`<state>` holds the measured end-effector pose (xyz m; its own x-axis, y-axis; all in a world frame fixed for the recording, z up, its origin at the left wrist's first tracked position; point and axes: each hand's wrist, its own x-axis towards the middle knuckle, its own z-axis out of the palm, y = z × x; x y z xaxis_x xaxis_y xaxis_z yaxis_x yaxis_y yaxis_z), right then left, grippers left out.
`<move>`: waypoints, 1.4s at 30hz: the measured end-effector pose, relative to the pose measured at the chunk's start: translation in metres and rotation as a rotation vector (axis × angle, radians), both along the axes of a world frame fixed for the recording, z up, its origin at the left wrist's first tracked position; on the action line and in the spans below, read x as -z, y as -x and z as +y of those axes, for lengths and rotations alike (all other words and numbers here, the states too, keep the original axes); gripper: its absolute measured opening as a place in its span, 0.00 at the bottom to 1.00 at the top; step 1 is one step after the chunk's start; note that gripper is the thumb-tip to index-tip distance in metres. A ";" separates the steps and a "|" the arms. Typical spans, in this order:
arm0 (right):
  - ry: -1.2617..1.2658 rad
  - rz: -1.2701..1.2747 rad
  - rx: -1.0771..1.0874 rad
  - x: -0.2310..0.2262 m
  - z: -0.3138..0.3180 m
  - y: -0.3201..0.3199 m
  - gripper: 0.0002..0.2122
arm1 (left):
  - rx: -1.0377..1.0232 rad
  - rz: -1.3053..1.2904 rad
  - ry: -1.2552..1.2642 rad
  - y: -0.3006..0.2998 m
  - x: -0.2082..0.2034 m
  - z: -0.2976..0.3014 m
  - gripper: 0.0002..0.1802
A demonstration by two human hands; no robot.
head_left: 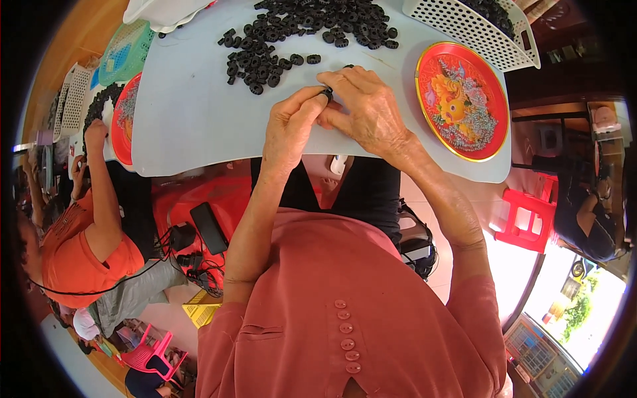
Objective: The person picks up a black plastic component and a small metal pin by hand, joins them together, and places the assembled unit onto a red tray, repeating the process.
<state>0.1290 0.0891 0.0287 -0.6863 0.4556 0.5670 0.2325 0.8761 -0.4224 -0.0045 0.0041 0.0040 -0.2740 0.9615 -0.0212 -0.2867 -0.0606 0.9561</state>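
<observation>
A small, plain black piece [328, 94], its outline mostly covered by fingers, sits above the centre of the frame, pinched in the left hand [290, 125], while the right hand [369, 111] curls close beside it, whether gripping I cannot tell

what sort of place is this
Probably a small workshop for handwork: many small black parts lie heaped on the table, a red tray holds small silvery pieces, and a person in orange has a hand at another black pile alongside.
</observation>
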 end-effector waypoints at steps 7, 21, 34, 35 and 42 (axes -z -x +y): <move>0.005 -0.014 -0.032 0.004 0.004 0.000 0.21 | 0.162 0.061 0.113 0.010 -0.005 0.003 0.15; 0.051 -0.027 -0.095 0.003 0.005 -0.011 0.18 | 0.134 -0.317 0.065 -0.010 -0.011 0.000 0.15; -0.070 -0.041 -0.052 0.003 -0.013 -0.018 0.20 | -0.078 0.395 0.112 0.007 -0.016 -0.014 0.19; -0.073 -0.048 -0.039 0.001 -0.015 -0.020 0.19 | -0.165 0.310 0.091 0.008 -0.016 -0.016 0.19; -0.013 -0.038 -0.132 0.003 -0.014 -0.018 0.13 | -0.210 0.408 0.030 0.009 -0.012 -0.015 0.14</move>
<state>0.1468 0.0749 0.0259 -0.7608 0.3526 0.5448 0.1307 0.9055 -0.4036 -0.0139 -0.0110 0.0158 -0.4547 0.8848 0.1016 0.1290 -0.0475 0.9905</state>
